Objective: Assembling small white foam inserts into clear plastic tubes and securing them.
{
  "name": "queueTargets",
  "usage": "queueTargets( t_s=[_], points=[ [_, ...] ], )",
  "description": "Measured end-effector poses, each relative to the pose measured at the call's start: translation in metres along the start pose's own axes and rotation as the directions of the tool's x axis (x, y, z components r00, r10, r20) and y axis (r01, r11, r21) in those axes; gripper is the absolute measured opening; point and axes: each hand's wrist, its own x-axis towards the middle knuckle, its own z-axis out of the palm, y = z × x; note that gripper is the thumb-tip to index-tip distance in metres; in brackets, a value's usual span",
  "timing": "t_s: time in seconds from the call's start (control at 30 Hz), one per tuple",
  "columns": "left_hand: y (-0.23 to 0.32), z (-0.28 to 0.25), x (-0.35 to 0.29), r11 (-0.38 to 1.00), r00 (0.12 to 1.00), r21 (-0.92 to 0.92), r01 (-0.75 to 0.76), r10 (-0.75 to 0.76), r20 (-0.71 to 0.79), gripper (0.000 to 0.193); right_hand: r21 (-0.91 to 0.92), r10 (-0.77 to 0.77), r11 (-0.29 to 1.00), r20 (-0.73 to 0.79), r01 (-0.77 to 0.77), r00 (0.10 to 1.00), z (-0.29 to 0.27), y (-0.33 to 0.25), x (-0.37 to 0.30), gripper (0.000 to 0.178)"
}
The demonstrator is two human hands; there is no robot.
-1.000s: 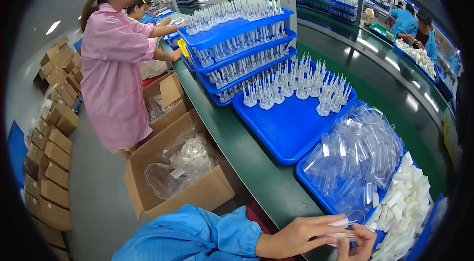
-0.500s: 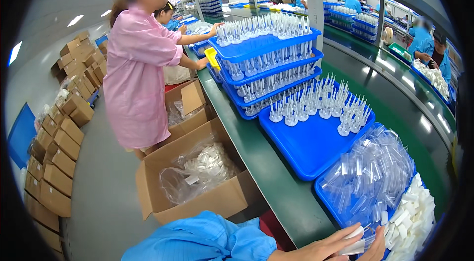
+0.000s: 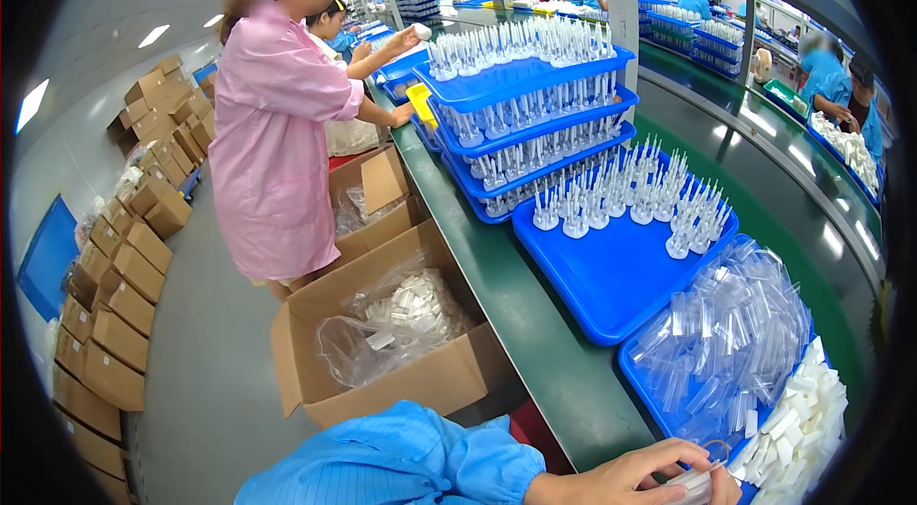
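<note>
At the lower edge, my left hand (image 3: pixel 635 474), in a blue sleeve, curls its fingers around a pale, partly clear plastic piece (image 3: pixel 694 486). A small part of my right hand (image 3: pixel 725 486) shows against the same piece; most of it is cut off by the lower edge. Just beyond my hands, a heap of clear plastic sleeves (image 3: pixel 721 333) fills a blue tray (image 3: pixel 638 376). White rectangular plastic pieces (image 3: pixel 798 419) lie heaped to the right. A farther blue tray (image 3: pixel 597 290) bears upright thin white stems on clear round bases (image 3: pixel 630 194) along its far side.
Stacked blue trays (image 3: pixel 468 156) full of stemmed parts stand farther along the green bench (image 3: pixel 516 314). Left of it, an open carton (image 3: pixel 449 381) holds bagged white pieces. A person in pink (image 3: pixel 277 132) stands beyond. More cartons (image 3: pixel 124 295) line the wall.
My hands have shifted lower, and the left fingers now curl more closely around the piece. Less of my right hand shows. The person in pink has raised a hand holding something white.
</note>
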Motion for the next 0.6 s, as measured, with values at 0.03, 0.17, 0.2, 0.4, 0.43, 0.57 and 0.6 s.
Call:
queueTargets(
  t_s=[0.03, 0.17, 0.2, 0.4, 0.43, 0.57, 0.6],
  points=[
    [0.0, 0.001, 0.0, 0.999, 0.999, 0.008, -0.036, 0.036, -0.005, 0.035, 0.008, -0.003, 1.0, -0.012, 0.003, 1.0, 0.0, 0.001, -0.001, 0.065],
    [0.0, -0.004, 0.0, 0.97, 0.979, 0.132, -0.202, 0.199, 0.041, 0.036, 0.017, 0.002, 1.0, -0.023, -0.001, 1.0, 0.002, 0.002, 0.0, 0.065],
    [0.0, -0.006, 0.0, 0.97, 0.979, 0.127, -0.205, 0.202, 0.036, 0.036, 0.021, 0.005, 1.0, -0.021, -0.004, 1.0, 0.003, 0.001, 0.0, 0.065],
    [-0.013, -0.006, -0.009, 0.932, 0.997, -0.357, 0.054, -0.07, -0.033, 0.04, 0.013, 0.001, 1.0, -0.036, -0.001, 0.999, 0.011, -0.003, 0.0, 0.069],
    [-0.013, -0.007, -0.008, 0.915, 0.994, -0.396, 0.074, -0.1, -0.045, 0.037, 0.007, -0.002, 1.0, -0.048, 0.002, 0.999, 0.011, -0.005, 0.003, 0.071],
    [-0.012, -0.017, -0.004, 0.884, 0.984, -0.432, 0.177, -0.172, 0.051, 0.042, -0.027, -0.05, 0.998, -0.018, 0.049, 0.999, 0.023, -0.012, 0.025, 0.065],
    [-0.009, -0.02, -0.006, 0.936, 0.982, -0.312, 0.165, -0.184, -0.032, 0.046, -0.051, -0.042, 0.998, 0.027, 0.043, 0.999, 0.026, -0.003, 0.02, 0.068]
  ],
)
